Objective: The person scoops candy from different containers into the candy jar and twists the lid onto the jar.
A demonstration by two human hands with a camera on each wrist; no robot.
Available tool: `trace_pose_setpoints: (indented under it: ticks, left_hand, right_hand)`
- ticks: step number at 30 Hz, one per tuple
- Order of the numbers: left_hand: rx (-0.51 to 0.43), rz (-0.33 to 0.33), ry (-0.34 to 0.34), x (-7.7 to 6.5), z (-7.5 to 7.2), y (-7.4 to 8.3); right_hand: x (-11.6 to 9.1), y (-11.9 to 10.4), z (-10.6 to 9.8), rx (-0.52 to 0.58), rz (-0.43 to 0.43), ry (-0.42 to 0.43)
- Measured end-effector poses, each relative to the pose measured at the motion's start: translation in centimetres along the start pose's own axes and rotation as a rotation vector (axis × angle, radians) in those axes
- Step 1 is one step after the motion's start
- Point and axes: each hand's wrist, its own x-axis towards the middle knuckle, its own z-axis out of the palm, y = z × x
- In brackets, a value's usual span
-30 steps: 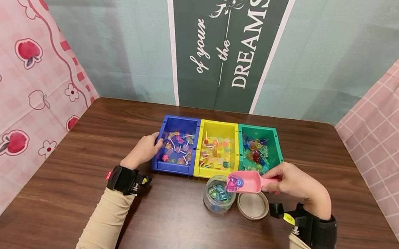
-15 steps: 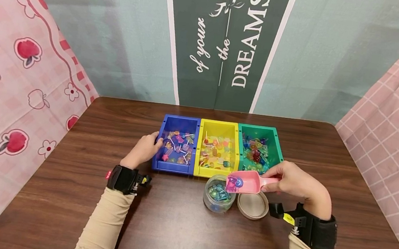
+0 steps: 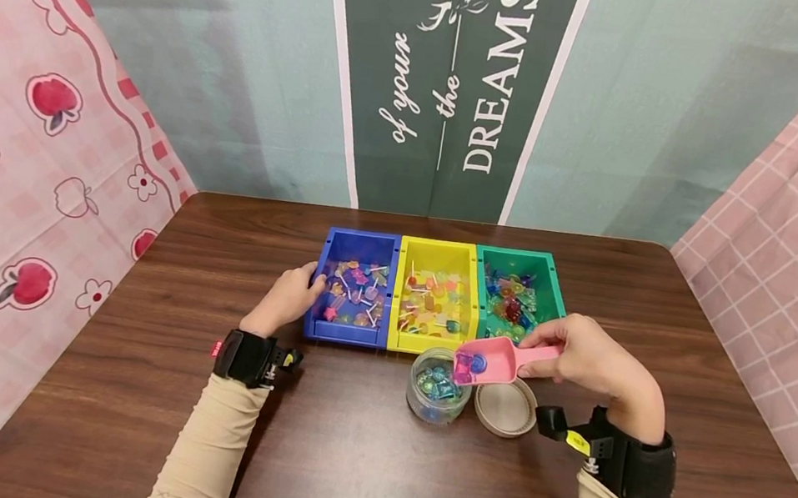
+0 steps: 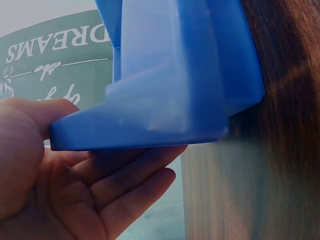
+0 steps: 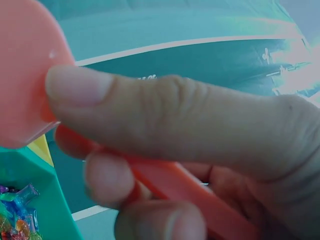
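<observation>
The right hand [image 3: 585, 353] held the handle of a pink scoop [image 3: 503, 359], thumb laid along the top and fingers curled beneath. The scoop was smooth and shallow, its front end over the rim of a round jar [image 3: 434, 415]. Glossy, translucent purple and blue pieces [image 3: 465, 367] lay near its lip. The jar was clear, its side finely ribbed; whether glass or plastic could not be determined. It stood upright, holding shiny blue-green pieces [image 3: 437, 385]. A round lid [image 3: 508, 411] lay just beside it, pale inner face up.

The left hand [image 3: 286, 300] gripped the outer edge of a blue bin [image 3: 361, 246], the rim between thumb and fingers. This bin, a yellow bin [image 3: 441, 256] and a green bin [image 3: 518, 261] adjoined in a row, each rectangular, smooth-walled and open-topped, containing small translucent pieces, some on white sticks. The table [image 3: 361, 480] showed dark wood grain; behind it hung creased cloth [image 3: 610, 142].
</observation>
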Motion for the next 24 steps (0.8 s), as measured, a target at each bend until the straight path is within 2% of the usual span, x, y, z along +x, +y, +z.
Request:
trace_pose_setpoints:
  ticks: [9,24]
  left_hand:
    - [0.001,0.009,0.002,-0.01,-0.08,0.02]
    - [0.004,0.007,0.007,-0.08,-0.07,0.12]
  right_hand:
    - [-0.08,-0.69,0.07,-0.015,-0.013,0.042]
    - [-0.12,-0.63,0.07,-0.019,-0.015,0.044]
